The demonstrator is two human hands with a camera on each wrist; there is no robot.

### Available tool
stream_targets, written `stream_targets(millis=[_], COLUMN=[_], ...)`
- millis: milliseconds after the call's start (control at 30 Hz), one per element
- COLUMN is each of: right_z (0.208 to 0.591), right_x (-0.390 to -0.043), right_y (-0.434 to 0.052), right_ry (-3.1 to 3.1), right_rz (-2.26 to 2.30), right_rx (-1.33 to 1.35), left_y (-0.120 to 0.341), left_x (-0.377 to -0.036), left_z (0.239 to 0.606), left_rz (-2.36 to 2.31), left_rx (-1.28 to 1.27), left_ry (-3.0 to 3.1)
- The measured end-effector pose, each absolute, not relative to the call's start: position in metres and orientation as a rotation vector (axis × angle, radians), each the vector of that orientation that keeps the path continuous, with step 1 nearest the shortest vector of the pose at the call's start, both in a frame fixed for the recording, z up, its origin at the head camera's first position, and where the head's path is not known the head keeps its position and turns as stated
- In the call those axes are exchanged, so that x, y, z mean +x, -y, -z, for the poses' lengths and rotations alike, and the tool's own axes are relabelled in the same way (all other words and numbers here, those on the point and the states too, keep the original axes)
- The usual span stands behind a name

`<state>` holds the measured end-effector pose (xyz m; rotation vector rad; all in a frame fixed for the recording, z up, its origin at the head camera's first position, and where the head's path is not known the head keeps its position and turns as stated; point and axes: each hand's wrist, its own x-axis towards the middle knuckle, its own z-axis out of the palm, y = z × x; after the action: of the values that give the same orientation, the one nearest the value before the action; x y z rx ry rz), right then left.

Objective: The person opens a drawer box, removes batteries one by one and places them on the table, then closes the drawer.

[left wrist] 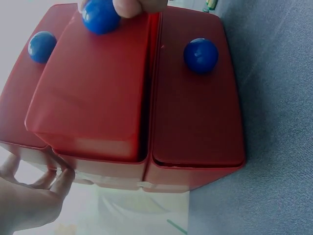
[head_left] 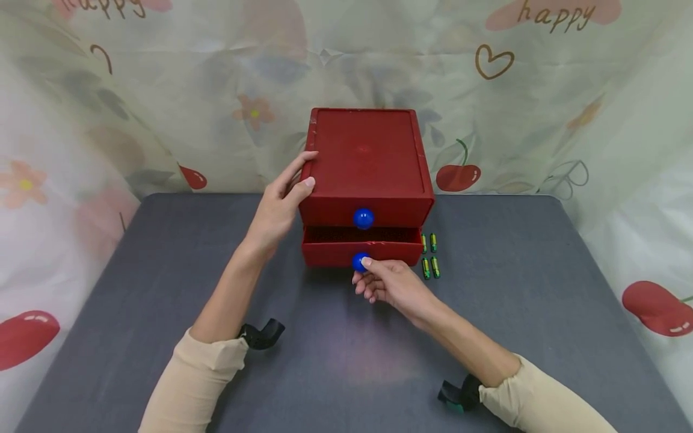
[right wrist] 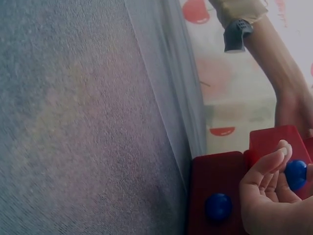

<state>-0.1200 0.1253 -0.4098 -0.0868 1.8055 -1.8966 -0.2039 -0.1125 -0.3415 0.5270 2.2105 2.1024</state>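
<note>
A red drawer chest [head_left: 368, 153] stands on the table, each drawer fitted with a round blue knob. In the left wrist view three drawers show, and the middle drawer [left wrist: 93, 78] is pulled partly out. My right hand [head_left: 397, 287] pinches the middle drawer's blue knob [head_left: 360, 262] between thumb and fingers. Against the chest's left side and top edge rests my left hand [head_left: 276, 213], its fingers fairly straight. The upper drawer's knob [head_left: 363, 218] and the lower drawer's knob [left wrist: 200, 55] are untouched. Little of the middle drawer's dark inside can be made out.
Several small green-and-yellow batteries [head_left: 435, 267] lie on the grey table [head_left: 498, 288] just right of the chest. A patterned curtain [head_left: 216, 90] hangs behind and at both sides. Black bands with mounts [head_left: 264, 334] sit on both forearms.
</note>
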Motion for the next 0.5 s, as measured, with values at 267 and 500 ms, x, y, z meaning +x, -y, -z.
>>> stream_targets(millis=[267,500], right_z=[0.409,0.409], right_x=[-0.128,-0.132], right_y=[-0.126,-0.125], right_ry=[-1.807,-1.800], right_rz=[1.909,1.920], right_rx=[-0.169,-0.214], left_y=[0.112,0.111], left_x=[-0.205,-0.204], left_z=[0.342,0.342], left_rz=[-2.097,-2.102], left_rx=[0.524,0.515], left_ry=[-2.215,-2.211])
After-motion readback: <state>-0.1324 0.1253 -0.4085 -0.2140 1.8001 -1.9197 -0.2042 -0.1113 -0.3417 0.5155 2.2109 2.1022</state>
